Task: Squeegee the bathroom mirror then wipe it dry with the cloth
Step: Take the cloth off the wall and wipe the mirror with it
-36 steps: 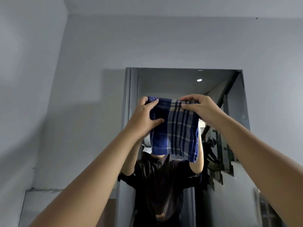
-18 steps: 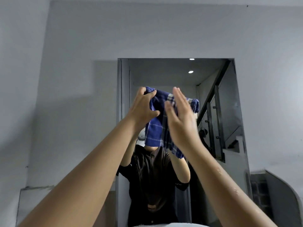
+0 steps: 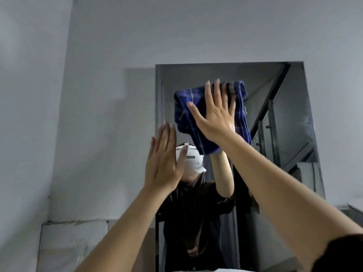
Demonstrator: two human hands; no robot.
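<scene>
A tall rectangular mirror (image 3: 284, 134) hangs on the grey wall ahead. A blue plaid cloth (image 3: 184, 107) is bunched against its upper middle. My right hand (image 3: 216, 116) lies flat on the cloth with fingers spread, pinning it to the glass. My left hand (image 3: 163, 163) is raised lower and to the left, near the mirror's left edge, fingers straight and holding nothing, clear of the cloth. No squeegee is in view.
The mirror reflects a person in a dark top and a stair railing (image 3: 273, 134). Grey wall (image 3: 98, 95) surrounds the mirror. A pale panel (image 3: 74, 242) sits low on the left and a ledge (image 3: 353, 207) at the right edge.
My left hand has let go of the cloth and dropped down to the left. My right hand now presses the cloth flat to the glass, higher and further right.
</scene>
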